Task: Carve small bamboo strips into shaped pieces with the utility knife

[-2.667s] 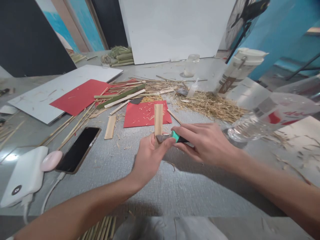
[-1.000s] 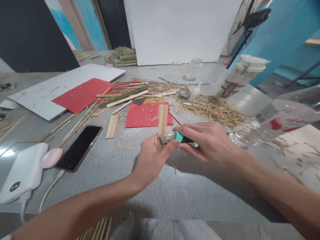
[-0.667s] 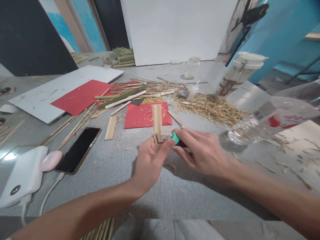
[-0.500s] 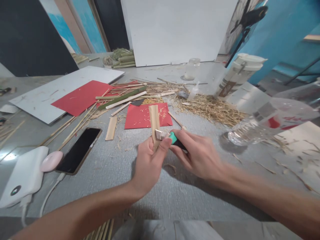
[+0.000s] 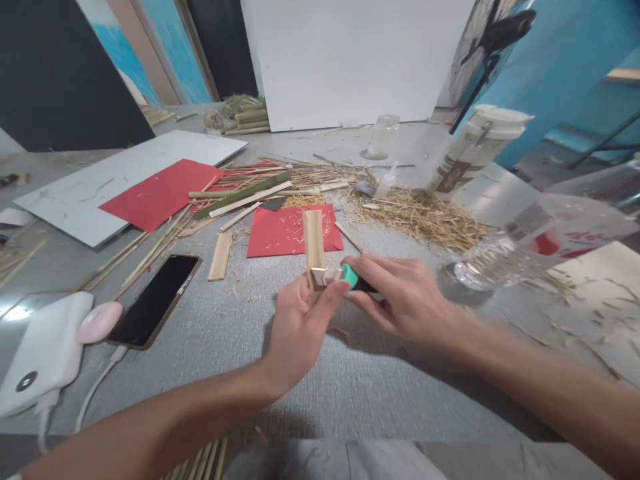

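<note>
My left hand [image 5: 299,327] is closed around the lower end of a flat, pale bamboo strip [image 5: 313,240], which points away from me. In my right hand [image 5: 405,293] is a utility knife [image 5: 350,277] with a green and black handle. Its short metal blade [image 5: 325,275] lies across the strip just above my left fingers. My left thumb touches the knife near the blade. Beyond the strip, a red card [image 5: 280,233] carries fine shavings. A shorter bamboo piece [image 5: 220,257] lies left of it.
At left are a phone [image 5: 157,300], a white power bank [image 5: 50,353] with cables and a pink round object [image 5: 100,322]. Thin sticks [image 5: 295,177] and a straw pile [image 5: 425,217] lie farther back. A plastic bottle [image 5: 525,243] and a lidded jar [image 5: 475,150] stand right.
The knife blade has come slightly down the strip toward me and turned flatter across it. The strip stands a little straighter; my left hand keeps its hold.
</note>
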Motion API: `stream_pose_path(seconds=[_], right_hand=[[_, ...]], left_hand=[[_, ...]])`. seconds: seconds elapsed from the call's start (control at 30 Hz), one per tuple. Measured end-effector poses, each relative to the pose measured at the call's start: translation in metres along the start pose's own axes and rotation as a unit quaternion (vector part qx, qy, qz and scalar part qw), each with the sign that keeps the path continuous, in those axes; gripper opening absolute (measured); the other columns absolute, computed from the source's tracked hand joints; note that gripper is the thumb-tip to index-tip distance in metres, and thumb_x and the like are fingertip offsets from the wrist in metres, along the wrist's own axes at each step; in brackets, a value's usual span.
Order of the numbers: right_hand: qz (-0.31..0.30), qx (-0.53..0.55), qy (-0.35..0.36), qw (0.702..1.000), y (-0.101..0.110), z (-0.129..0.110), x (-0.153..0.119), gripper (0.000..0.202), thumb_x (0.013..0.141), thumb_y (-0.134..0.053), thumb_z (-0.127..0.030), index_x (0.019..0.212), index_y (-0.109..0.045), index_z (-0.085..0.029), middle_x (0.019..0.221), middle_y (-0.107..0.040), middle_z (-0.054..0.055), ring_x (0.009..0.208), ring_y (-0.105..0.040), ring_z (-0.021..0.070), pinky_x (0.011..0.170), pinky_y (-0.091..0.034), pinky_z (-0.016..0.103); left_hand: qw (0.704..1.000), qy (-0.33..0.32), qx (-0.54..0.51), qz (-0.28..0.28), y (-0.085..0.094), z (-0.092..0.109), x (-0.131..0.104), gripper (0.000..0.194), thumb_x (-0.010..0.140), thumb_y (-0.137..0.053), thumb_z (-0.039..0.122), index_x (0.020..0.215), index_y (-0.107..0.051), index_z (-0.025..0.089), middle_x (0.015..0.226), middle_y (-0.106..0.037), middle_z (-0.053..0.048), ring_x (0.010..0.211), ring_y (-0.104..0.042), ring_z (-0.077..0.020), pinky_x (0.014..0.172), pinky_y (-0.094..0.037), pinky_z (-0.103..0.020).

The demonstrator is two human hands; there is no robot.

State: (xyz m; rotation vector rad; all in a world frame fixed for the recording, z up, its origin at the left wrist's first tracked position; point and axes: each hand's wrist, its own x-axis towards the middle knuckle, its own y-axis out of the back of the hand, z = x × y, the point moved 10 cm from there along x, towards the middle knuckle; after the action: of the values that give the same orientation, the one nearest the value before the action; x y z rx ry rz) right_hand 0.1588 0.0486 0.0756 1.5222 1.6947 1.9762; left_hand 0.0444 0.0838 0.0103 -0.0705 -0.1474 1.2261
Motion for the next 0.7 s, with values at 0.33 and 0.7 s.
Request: stream_pose_path(seconds=[0.33, 0.7], right_hand=[[0.043, 0.017, -0.084, 0.995, -0.011, -0.005, -0.003, 0.026, 0.115, -0.048, -0.042, 0.107, -0.058, -0.02, 0.082, -0.069, 0.003, 0.062, -0.058, 0.0146, 0.056, -0.038, 0.027], [0.11, 0.12, -0.22, 0.962, 0.007, 0.047, -0.003, 0.033, 0.111, -0.05, -0.05, 0.091, -0.055, -0.024, 0.068, -0.052, -0.004, 0.058, -0.043, 0.0141, 0.056, -0.032, 0.03]], left_hand=[[0.996, -0.033, 0.058, 0.051, 0.011, 0.008, -0.004, 0.052, 0.102, -0.065, 0.06, 0.07, -0.049, 0.022, 0.058, -0.036, 0.005, 0.055, -0.031, -0.0115, 0.054, -0.033, -0.029], [0.997, 0.043, -0.064, -0.011, 0.001, -0.01, 0.006, 0.045, 0.096, -0.072, 0.062, 0.096, -0.074, 0.018, 0.054, -0.03, 0.01, 0.048, -0.023, -0.0074, 0.045, -0.02, -0.024]])
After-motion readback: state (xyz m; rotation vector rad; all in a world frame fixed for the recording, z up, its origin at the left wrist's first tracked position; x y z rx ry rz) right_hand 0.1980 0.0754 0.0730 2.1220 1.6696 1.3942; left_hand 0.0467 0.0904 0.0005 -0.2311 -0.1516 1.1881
